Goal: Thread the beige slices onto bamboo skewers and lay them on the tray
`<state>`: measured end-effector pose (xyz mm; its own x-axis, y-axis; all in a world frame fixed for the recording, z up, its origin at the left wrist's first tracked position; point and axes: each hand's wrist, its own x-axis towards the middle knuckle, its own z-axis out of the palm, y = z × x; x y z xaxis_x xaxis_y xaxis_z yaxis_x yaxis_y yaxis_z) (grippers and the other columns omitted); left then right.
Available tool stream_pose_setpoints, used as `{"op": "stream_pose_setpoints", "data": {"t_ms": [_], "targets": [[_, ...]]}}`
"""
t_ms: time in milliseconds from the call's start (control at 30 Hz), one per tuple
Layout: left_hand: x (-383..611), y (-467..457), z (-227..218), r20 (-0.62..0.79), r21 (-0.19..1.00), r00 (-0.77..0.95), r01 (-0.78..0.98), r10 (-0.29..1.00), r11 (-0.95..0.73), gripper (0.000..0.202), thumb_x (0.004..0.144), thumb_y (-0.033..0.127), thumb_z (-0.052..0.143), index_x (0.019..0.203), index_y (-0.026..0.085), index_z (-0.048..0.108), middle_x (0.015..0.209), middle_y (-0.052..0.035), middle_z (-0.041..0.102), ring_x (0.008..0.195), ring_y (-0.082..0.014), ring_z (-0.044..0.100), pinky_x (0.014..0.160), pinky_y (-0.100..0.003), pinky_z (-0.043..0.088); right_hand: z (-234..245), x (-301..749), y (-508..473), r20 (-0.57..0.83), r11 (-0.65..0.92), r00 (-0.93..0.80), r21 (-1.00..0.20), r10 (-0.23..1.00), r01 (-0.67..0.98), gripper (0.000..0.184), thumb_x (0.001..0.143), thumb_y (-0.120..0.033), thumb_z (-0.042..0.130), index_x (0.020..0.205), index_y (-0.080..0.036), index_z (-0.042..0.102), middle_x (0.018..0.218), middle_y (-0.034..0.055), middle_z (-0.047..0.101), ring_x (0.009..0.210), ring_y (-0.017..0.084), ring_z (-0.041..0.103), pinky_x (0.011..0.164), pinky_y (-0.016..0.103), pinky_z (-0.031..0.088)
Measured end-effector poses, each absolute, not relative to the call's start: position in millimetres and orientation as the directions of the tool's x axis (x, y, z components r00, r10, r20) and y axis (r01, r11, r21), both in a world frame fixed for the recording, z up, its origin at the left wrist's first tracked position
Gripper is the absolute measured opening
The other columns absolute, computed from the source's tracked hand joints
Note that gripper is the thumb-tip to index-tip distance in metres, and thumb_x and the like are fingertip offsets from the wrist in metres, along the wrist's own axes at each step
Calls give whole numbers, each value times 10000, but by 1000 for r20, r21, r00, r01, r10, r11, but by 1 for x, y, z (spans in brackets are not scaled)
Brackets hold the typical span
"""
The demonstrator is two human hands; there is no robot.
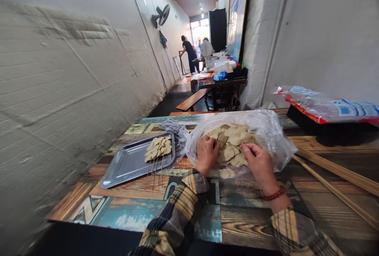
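A heap of flat beige slices [233, 139] lies in an open clear plastic bag [274, 137] on the table. My left hand [207, 152] is at the heap's left side, fingers curled down against the slices; what they grip is hidden. On the right, my right hand [258, 162] pinches thumb and fingers together at the heap's edge, on what looks like a thin skewer. One small pale slice piece [226, 173] lies at the bag's near edge. Left of the bag, a metal tray [124, 165] bears skewered slices [158, 148], their sticks pointing toward me.
Long bundled sticks [340, 169] lie at the right of the patterned table [245, 224]. Behind them is a black container [328, 129] with plastic packaging on top. A crumpled plastic bag [174, 128] sits behind the tray. Farther back are a bench [194, 100], a cluttered table and a person [188, 53].
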<state>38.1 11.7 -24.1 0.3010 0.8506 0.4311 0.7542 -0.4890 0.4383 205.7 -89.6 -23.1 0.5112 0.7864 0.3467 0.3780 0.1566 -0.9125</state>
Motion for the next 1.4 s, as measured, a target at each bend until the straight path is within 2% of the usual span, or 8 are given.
{"op": "stream_pose_setpoints", "data": {"t_ms": [200, 333, 567, 767, 900, 1033, 1167, 1400], "targets": [[58, 19, -23, 419, 333, 316, 819, 851, -468, 33, 843, 203, 683, 871, 203, 699, 980, -110, 656, 985, -279, 554, 815, -378, 389, -18, 204, -89, 303, 154, 533, -940, 790, 306, 471, 857, -579, 583, 795, -141, 743, 537, -5, 564, 522, 150, 491, 505, 264, 386], [61, 21, -24, 422, 311, 345, 814, 839, -491, 128, 881, 150, 602, 793, 213, 671, 947, -99, 654, 964, -258, 558, 801, -360, 383, -16, 204, -90, 301, 165, 529, -943, 794, 289, 466, 862, -570, 588, 821, -135, 750, 560, 11, 601, 539, 160, 515, 527, 272, 396], [62, 23, -26, 404, 419, 295, 782, 866, -462, 103, 842, 111, 583, 825, 203, 626, 869, -62, 657, 871, -221, 576, 771, -325, 376, -18, 204, -88, 299, 178, 525, -946, 797, 270, 441, 856, -549, 596, 809, -138, 748, 593, 25, 648, 547, 161, 534, 513, 264, 396], [65, 28, -27, 340, 585, 209, 716, 917, -380, 114, 737, 90, 633, 778, 196, 624, 742, -23, 632, 755, -189, 571, 704, -298, 365, -21, 204, -87, 325, 188, 534, -936, 780, 297, 445, 864, -561, 591, 796, -149, 747, 621, 36, 668, 581, 171, 555, 527, 263, 396], [56, 29, -19, 246, 819, 168, 491, 955, -297, 99, 711, 168, 696, 675, 191, 607, 627, 11, 581, 652, -154, 542, 641, -269, 365, -21, 205, -87, 320, 179, 535, -937, 782, 300, 454, 864, -573, 586, 777, -154, 737, 609, 32, 652, 576, 170, 543, 529, 267, 391], [31, 22, -4, 121, 990, 184, 47, 975, -132, 228, 680, 313, 780, 698, 176, 599, 661, 23, 605, 618, -114, 558, 604, -231, 402, -21, 204, -88, 310, 180, 501, -940, 808, 291, 470, 864, -587, 584, 793, -149, 739, 572, 12, 598, 550, 159, 502, 523, 272, 383], [8, 9, 1, -35, 956, 230, -274, 972, 100, 395, 573, 342, 870, 738, 179, 550, 704, 27, 640, 628, -145, 657, 610, -251, 494, -19, 201, -91, 279, 181, 399, -947, 873, 265, 473, 838, -601, 597, 763, -155, 736, 526, -20, 540, 501, 137, 454, 488, 259, 357], [-7, 5, -12, -83, 905, 193, -395, 978, 155, 488, 492, 317, 937, 873, 129, 698, 817, -20, 727, 654, -133, 665, 620, -257, 546, -18, 191, -95, 220, 176, 105, -930, 970, 323, 390, 854, -514, 579, 766, -167, 733, 617, 10, 620, 567, 149, 524, 509, 249, 374]]}}
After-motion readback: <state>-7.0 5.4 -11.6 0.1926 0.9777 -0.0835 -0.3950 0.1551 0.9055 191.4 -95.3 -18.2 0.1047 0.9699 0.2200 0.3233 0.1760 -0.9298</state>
